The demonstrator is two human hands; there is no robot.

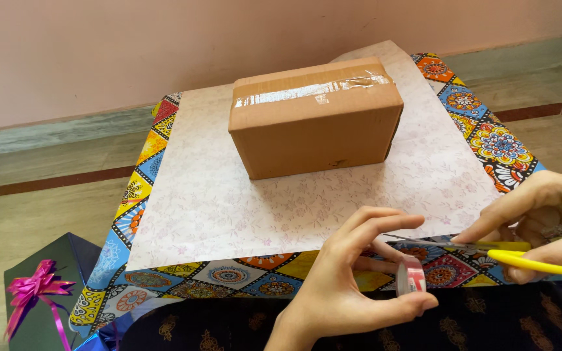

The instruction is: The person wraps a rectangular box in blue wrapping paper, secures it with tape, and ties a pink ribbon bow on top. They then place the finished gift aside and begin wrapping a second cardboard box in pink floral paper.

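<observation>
My left hand [346, 279] pinches a small roll of clear tape [412, 274] with a pink core at the near edge of the table. My right hand [541, 214] grips yellow-handled scissors [521, 255], whose blades [424, 240] point left toward the tape. Farther back, a brown cardboard box [315, 117], sealed with clear tape on top, sits on a sheet of pale floral wrapping paper [216, 208].
The paper lies on a low table covered by a colourful patterned cloth [482, 136]. A dark green gift box with a pink ribbon bow [37, 286] stands on the floor at lower left. A pink wall rises behind. Dark patterned fabric covers my lap.
</observation>
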